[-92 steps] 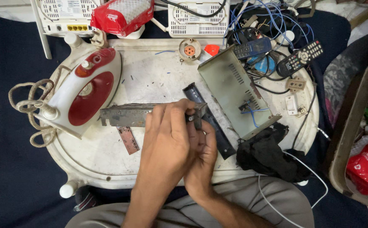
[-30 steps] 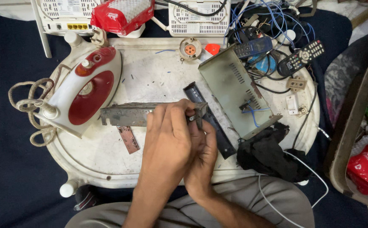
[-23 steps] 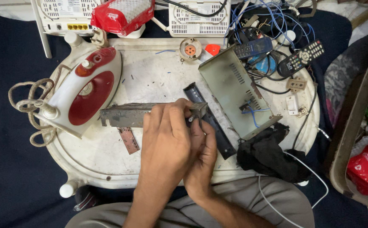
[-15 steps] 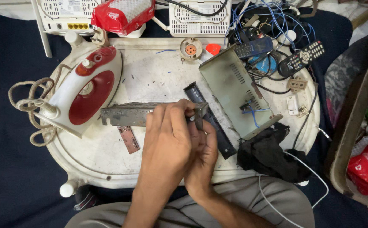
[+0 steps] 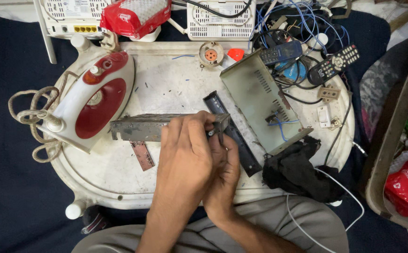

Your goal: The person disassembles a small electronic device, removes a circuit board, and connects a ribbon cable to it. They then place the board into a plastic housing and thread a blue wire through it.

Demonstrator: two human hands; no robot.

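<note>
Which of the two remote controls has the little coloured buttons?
The black remote farthest right, lying slanted, shows small coloured buttons. The dark blue remote beside it has none that show.

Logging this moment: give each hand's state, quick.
Left hand: closed on the grey metal chassis.
Right hand: closed, mostly hidden; what it holds cannot be told.

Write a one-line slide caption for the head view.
Both hands, left over right, grip a grey metal chassis on a white tray beside a red-and-white iron.

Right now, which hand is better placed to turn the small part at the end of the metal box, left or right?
Probably the left hand: its fingertips already pinch the small part at the metal box end. The right hand lies underneath, mostly covered.
</note>
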